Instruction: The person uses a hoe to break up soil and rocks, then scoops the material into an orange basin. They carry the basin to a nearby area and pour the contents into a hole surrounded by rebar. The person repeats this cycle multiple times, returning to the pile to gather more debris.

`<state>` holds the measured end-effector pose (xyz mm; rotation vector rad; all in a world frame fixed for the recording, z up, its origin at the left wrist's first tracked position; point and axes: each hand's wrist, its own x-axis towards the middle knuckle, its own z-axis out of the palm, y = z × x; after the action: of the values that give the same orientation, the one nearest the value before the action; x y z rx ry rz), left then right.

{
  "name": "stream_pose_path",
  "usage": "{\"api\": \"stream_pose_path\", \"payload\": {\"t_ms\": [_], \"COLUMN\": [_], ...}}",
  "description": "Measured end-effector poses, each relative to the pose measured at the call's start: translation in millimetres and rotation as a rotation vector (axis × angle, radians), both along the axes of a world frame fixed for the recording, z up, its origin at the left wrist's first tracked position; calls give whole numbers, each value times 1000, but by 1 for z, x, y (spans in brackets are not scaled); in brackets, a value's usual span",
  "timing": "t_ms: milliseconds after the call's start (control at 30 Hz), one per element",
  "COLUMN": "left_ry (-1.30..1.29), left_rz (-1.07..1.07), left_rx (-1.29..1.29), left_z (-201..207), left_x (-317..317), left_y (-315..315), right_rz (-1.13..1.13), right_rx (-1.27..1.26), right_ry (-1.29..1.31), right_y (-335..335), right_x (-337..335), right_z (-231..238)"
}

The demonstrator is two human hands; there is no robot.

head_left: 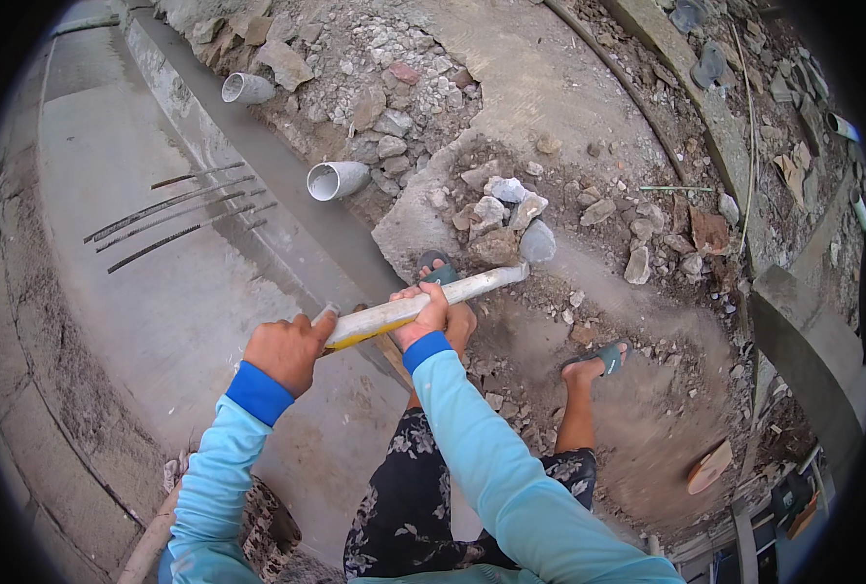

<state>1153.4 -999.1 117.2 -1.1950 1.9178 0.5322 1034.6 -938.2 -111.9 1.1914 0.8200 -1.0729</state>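
Observation:
Both my hands are closed around the long pale handle (384, 319) of what looks like a sledgehammer. My left hand (287, 352) grips the near end, close to a yellow patch. Farther along, my right hand (425, 313) wraps the handle near its middle. The handle slants up to the right, and a rounded grey head (538, 241) shows at its far end, beside a small heap of broken rocks (499, 216). Whether the head touches the rocks, I cannot tell. My sandalled feet stand apart, the left one (440, 270) close to the rocks and handle.
A wet grey concrete channel (287, 175) runs along the left, with several steel bars (175, 209) sticking out across the slab. Two white pipe ends (338, 181) poke from its rubble bank. A curved grey panel (812, 341) and a wooden beam (710, 107) lie at right.

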Motion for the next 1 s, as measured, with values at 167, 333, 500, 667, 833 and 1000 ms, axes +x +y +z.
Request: {"api": "stream_pose_path", "payload": {"t_ms": [167,333,500,667,833,1000], "left_ry": [-102,-120,-9,296,593,703], "left_rz": [-28,93,80,-16,-198,-455], "left_rx": [-63,-41,14,15,125,149], "left_z": [16,33,31,-23,-110,-198], "left_x": [73,113,65,-78,-288,-509], "left_y": [-21,-36,-35,3,19,3], "right_rz": [-20,2,-55,-164,-353,-445], "right_rx": [-4,3,9,10,117,222], "right_ry": [-162,-166,-94,223,559,799], "right_y": [-21,-42,-39,15,90,118], "right_x": [90,131,56,-135,-373,-583], "right_z": [4,26,38,24,-8,-67]}}
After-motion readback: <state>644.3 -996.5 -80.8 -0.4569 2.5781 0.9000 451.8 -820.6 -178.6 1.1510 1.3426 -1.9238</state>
